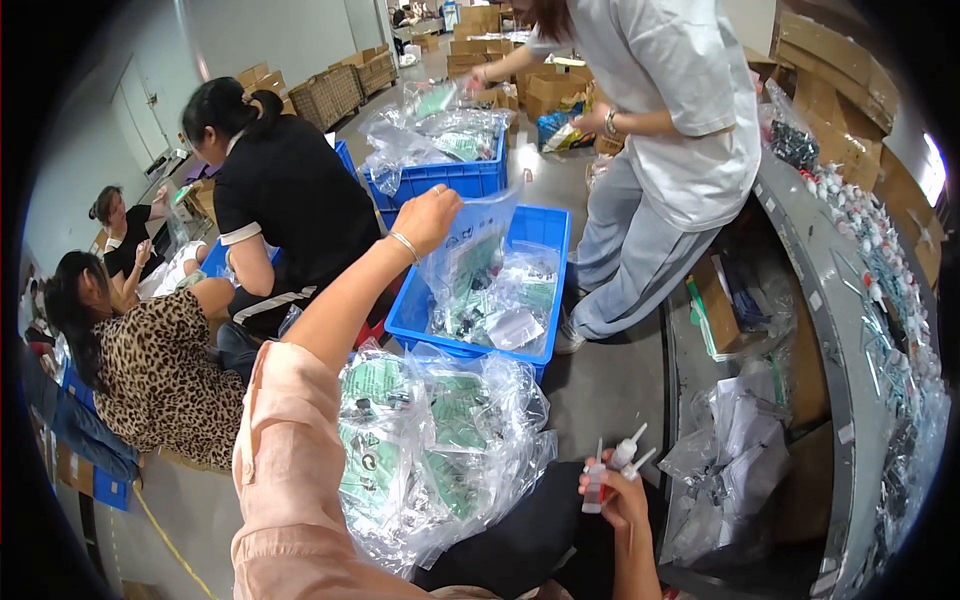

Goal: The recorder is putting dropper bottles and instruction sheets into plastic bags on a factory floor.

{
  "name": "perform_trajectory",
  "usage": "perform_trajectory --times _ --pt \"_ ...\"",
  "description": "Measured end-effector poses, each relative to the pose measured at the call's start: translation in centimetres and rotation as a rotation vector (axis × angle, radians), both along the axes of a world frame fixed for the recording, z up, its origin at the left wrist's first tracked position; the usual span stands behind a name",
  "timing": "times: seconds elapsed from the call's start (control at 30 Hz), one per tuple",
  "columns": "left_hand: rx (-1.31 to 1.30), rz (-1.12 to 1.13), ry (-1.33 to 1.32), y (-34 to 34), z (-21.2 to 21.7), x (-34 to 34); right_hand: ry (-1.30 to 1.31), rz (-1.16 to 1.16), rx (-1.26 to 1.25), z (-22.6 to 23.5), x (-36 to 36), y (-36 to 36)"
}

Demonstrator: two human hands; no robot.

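Out in front, above a blue bin [562, 268], my left hand [428, 218] is closed on the top edge of a clear plastic bag [478, 240]. The bag hangs down over similar bags [525, 285] with small contents inside the bin. Low at the right, my right hand [627, 497] holds several small bottles [593, 490] with white pointed nozzles, their tips sticking up and outward. Between my arms, a heap of clear bags [455, 440] with green printed sheets lies against my dark-clothed lap.
A second blue bin [450, 182] of bags stands beyond. At right, a grey-edged table [800, 230] carries many small white-capped items, with bags and papers on a shelf below. A standing person [680, 100] reaches over the far bin; several seated people [290, 170] work at left.
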State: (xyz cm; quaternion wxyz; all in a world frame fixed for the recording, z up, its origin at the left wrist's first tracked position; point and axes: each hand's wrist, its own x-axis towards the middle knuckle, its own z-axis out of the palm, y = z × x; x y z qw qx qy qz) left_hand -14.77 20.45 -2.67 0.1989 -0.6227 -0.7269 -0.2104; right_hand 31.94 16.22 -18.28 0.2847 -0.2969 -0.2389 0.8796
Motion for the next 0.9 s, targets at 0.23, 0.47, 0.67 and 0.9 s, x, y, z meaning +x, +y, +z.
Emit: perform_trajectory --times 0.23,0.47,0.67,0.9 --pt "-0.023 -0.238 0.176 -5.5 11.1 4.6 -0.045 -0.02 0.517 11.9 -5.4 1.3" --pt "-0.139 -0.444 0.401 -12.0 14.5 11.6 -0.082 -0.036 1.11 24.7 -7.1 1.4" --pt "-0.119 -0.74 0.51 -16.3 11.5 16.9 -0.353 0.472 1.287 28.0 -7.8 -0.5" --pt "0.015 -0.704 0.389 -18.4 6.3 20.1 -0.29 0.494 1.142 19.5 -7.5 -2.3"
